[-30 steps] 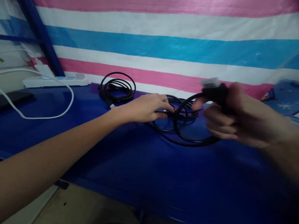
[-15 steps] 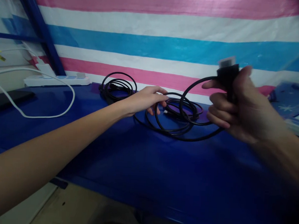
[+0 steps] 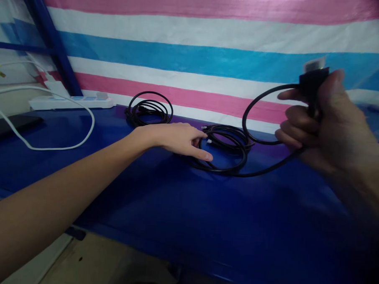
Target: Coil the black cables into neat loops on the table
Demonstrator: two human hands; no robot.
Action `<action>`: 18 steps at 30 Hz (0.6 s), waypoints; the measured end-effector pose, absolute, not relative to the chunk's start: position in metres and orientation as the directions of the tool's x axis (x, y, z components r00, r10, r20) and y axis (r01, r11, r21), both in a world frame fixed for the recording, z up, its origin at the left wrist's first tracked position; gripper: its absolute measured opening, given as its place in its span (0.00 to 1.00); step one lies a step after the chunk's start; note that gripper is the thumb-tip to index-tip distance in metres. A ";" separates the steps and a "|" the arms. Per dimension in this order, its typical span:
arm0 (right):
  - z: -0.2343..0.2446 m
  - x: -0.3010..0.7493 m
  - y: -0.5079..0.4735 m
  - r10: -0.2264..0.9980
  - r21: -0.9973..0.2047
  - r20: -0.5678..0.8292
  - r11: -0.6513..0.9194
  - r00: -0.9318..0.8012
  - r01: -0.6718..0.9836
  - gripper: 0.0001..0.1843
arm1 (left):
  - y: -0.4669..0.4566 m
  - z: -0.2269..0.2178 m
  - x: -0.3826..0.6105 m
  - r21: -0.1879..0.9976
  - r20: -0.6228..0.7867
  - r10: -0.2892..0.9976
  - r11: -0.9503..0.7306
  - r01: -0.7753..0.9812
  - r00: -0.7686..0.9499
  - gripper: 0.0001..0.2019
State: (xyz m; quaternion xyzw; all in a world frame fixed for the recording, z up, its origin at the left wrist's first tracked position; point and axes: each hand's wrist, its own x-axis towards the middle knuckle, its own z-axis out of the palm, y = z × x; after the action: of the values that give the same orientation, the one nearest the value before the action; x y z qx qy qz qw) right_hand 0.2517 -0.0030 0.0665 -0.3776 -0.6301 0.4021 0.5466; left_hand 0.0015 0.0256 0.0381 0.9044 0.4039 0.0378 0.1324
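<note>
My right hand (image 3: 328,118) is raised at the right, its fingers wrapped around the black plug (image 3: 314,82) of a cable. A wide, pale end sticks up from this plug. From my right hand the black cable (image 3: 260,170) loops down to a loose coil (image 3: 239,144) on the blue table. My left hand (image 3: 183,139) is over the left side of that coil, palm down, thumb and index finger apart; its other fingers are mostly hidden. A second coiled black cable (image 3: 150,109) lies behind my left wrist.
A white power strip (image 3: 74,103) with a plugged-in white adapter lies at the back left. Its white cable (image 3: 91,129) arcs over the table, near a flat dark object (image 3: 14,128). A striped sheet (image 3: 213,30) hangs behind. Blurred items stand at the far right.
My right hand has moved up and to the right with the plug, drawing the cable loop along. My left hand has lowered and turned, thumb now spread from the index finger.
</note>
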 end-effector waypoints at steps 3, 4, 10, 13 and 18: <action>0.068 0.261 0.003 0.906 -0.906 0.424 0.424 -0.008 0.002 0.23 | 0.018 0.046 0.005 0.232 -0.034 0.697 -0.692 0.683 0.717 0.36; 0.068 0.264 0.006 0.902 -0.902 0.431 0.431 0.027 -0.009 0.23 | 0.016 0.047 0.006 0.231 -0.045 0.677 -0.709 0.667 0.735 0.35; 0.067 0.276 0.019 0.888 -0.896 0.440 0.443 0.132 0.008 0.22 | 0.013 0.047 0.010 0.199 -0.151 0.610 -0.752 0.629 0.778 0.20; 0.065 0.271 0.016 0.895 -0.897 0.441 0.441 0.061 0.026 0.22 | 0.014 0.048 0.011 0.295 0.050 0.605 -0.769 0.567 0.795 0.14; 0.062 0.262 0.007 0.907 -0.906 0.404 0.415 -0.122 0.087 0.26 | 0.015 0.050 0.006 0.341 0.009 0.578 -0.769 0.541 0.816 0.13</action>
State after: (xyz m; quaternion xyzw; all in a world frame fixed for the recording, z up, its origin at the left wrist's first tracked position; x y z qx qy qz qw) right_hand 0.2616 0.0068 0.0621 -0.3849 -0.6457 0.3798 0.5392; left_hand 0.0062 0.0155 0.0497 0.9387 0.2981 0.0569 0.1635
